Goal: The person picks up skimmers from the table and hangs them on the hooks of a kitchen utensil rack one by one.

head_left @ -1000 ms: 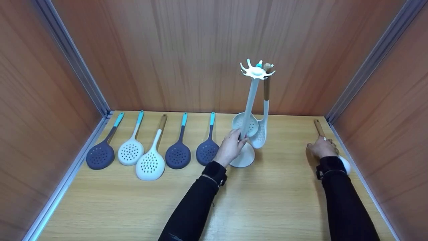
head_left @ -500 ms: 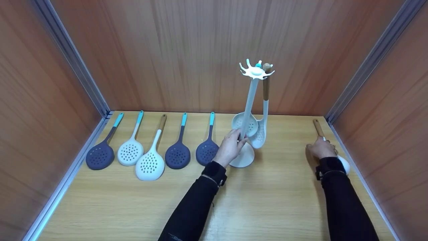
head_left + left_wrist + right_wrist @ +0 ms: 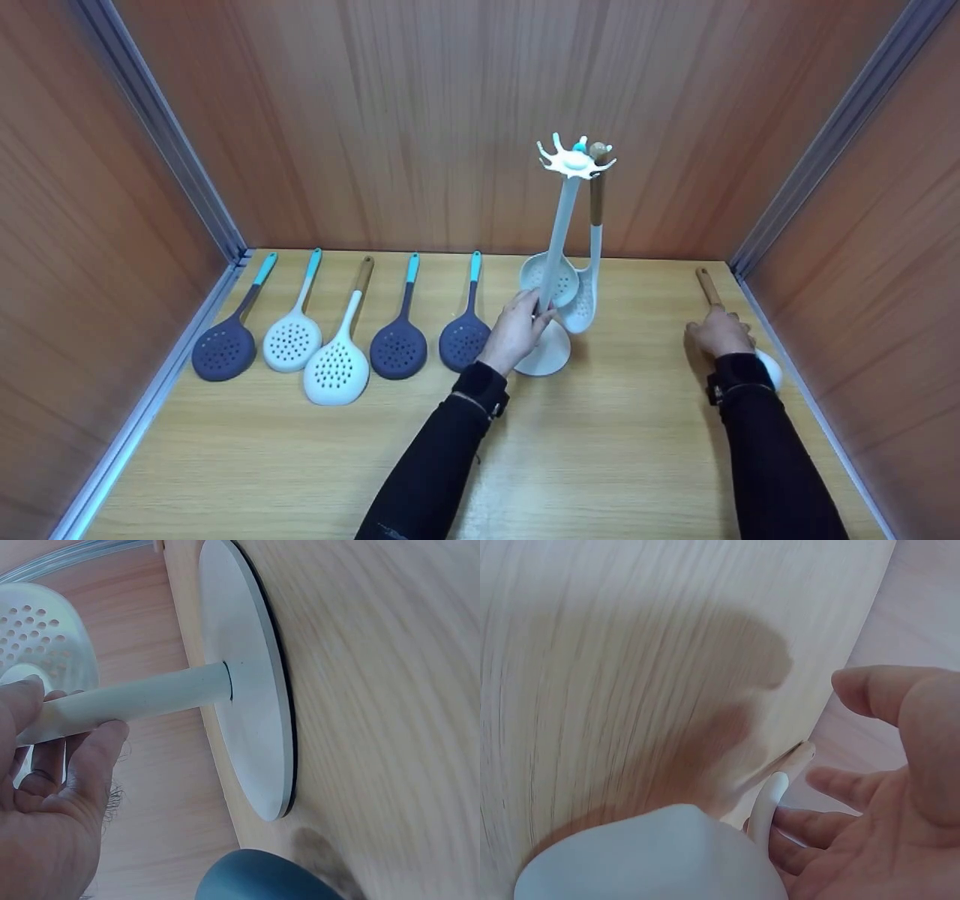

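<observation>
My left hand [image 3: 517, 330] grips the pale pole [image 3: 559, 240] of a utensil stand low down, above its round base [image 3: 240, 727]. Hooks form a crown [image 3: 576, 161] on top. A round white skimmer [image 3: 566, 283] and a white slotted spoon [image 3: 582, 311] with a wooden handle hang from it, behind the pole. At the far right, my right hand [image 3: 722, 334] is at a white ladle-shaped utensil [image 3: 652, 859] with a wooden handle [image 3: 708, 286]. Its fingers lie against a small white prong [image 3: 766, 810] on that utensil; the thumb stands apart.
Several skimmers lie in a row at the left: dark ones with blue-tipped handles [image 3: 399, 349], a white one with a blue tip [image 3: 292, 341] and a white one with a wooden handle [image 3: 337, 371]. Wooden panels [image 3: 420, 127] enclose the tabletop [image 3: 600, 450] at back and sides.
The ladle-shaped utensil beside my right hand has shifted slightly left, away from the right side panel. My left hand and the stand stay in place.
</observation>
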Available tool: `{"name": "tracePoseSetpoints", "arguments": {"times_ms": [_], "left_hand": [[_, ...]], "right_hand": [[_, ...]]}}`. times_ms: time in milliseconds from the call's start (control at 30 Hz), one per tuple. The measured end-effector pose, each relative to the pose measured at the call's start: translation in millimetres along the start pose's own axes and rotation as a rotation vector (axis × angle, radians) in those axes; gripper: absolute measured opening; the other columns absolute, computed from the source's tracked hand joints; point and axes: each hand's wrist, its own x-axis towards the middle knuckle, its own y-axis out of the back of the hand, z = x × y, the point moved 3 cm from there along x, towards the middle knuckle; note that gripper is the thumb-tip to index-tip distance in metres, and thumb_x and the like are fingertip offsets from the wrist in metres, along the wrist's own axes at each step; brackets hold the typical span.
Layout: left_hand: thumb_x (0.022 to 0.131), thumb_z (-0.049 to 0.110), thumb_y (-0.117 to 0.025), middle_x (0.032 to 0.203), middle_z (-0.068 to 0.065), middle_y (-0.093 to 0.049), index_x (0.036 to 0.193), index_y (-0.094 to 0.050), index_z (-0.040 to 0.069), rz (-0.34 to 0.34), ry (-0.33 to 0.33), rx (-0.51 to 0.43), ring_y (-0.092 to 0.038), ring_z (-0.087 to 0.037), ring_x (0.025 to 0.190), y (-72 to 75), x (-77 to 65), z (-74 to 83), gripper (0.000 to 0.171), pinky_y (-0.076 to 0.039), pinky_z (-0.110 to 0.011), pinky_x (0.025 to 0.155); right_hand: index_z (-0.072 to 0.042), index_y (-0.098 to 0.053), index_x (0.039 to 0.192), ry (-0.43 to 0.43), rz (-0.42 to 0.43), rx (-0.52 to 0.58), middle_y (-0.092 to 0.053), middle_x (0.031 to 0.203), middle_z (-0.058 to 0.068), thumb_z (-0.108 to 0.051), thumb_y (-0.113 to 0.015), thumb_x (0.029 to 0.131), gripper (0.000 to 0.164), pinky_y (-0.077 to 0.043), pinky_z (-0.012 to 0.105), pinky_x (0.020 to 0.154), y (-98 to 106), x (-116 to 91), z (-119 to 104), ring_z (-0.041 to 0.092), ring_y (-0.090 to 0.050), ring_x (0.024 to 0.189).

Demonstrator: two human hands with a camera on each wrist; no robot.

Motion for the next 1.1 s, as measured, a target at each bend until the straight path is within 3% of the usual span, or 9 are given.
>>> {"name": "tracePoseSetpoints", "arguments": {"times_ms": [200,633,1100], "left_hand": [[0.119,0.015,-0.07,0.128,-0.013,-0.077,0.126,-0.074,0.008,0.026,-0.074,0.026,-0.079,-0.028,0.13,0.4,-1.6,1.3,0.011,-0.07,-0.041,0.108],[0.119,0.015,-0.07,0.131,-0.014,-0.077,0.127,-0.075,0.007,0.024,-0.066,0.007,-0.079,-0.029,0.131,0.4,-0.8,0.9,0.012,-0.07,-0.043,0.109],[0.119,0.014,-0.07,0.132,-0.015,-0.077,0.13,-0.075,0.007,0.018,-0.059,0.01,-0.079,-0.03,0.132,0.0,-0.9,1.1,0.014,-0.07,-0.044,0.11]], "right_hand": [[0.024,-0.027,0.167,0.036,0.009,0.013,-0.043,0.156,0.058,-0.034,-0.052,0.118,0.08,-0.047,0.087,0.117,-2,4,0,0.079,-0.046,0.143],[0.021,-0.031,0.168,0.04,0.014,-0.01,-0.046,0.155,0.053,-0.027,-0.055,0.119,0.072,-0.049,0.085,0.12,-2,2,-12,0.076,-0.046,0.147],[0.02,-0.061,0.127,0.097,0.029,-0.069,-0.056,0.131,0.048,-0.019,-0.058,0.116,0.041,-0.059,0.073,0.102,-5,2,-18,0.067,-0.061,0.124]]}}
